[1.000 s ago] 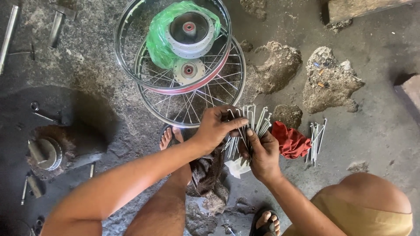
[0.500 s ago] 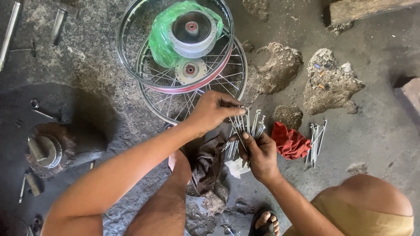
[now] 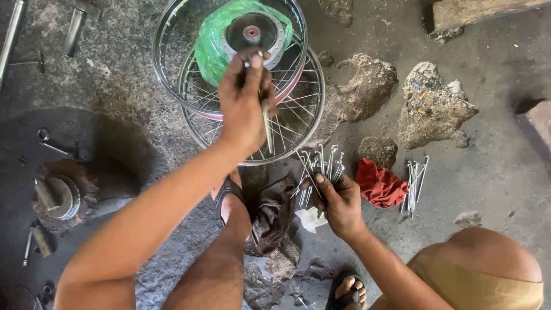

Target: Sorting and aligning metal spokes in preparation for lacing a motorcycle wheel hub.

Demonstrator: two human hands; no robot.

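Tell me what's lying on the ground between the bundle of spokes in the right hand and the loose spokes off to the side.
In the head view, a crumpled red rag lies between the bundle of spokes in the right hand and the loose spokes on the floor.

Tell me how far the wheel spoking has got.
Done: the lower chrome spoked wheel looks fully laced. In hand: the left hand holds one loose steel spoke over the grey hub in green plastic wrap; the right hand holds a bundle of steel spokes. Left: the upper chrome rim shows no spokes; more loose spokes on the floor wait beside a red rag.
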